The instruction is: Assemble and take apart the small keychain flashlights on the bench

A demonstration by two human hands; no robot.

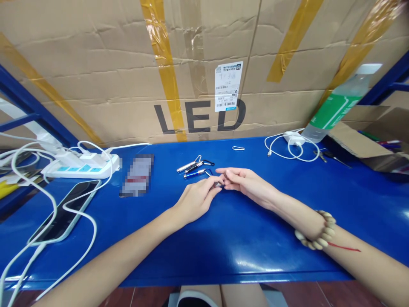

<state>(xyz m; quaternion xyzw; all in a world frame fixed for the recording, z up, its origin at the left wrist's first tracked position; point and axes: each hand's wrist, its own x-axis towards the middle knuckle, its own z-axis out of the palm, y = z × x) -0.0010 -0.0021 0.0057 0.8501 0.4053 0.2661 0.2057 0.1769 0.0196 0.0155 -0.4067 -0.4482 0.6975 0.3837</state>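
Note:
My left hand (198,198) is closed in a pinch around a small dark, shiny piece (218,184), mostly covered by the fingers. Meeting it fingertip to fingertip, my right hand (251,184) has its thumb and fingers pressed together; whatever they grip is hidden. Just beyond my left hand, small pen-like flashlights lie side by side: a silver one (188,166), a black one (192,167) and a blue one (193,173), with carabiner clips at their right ends. Farther back, a loose silver carabiner (238,148) rests on the blue table (223,238).
On the left are a white power strip (86,169), trailing white cables, a phone (67,211) and a blurred-screen phone (136,175). A bottle (338,104), a charger (294,137), keys (321,155) and an open box (354,140) stand right. A large carton (121,85) backs the table.

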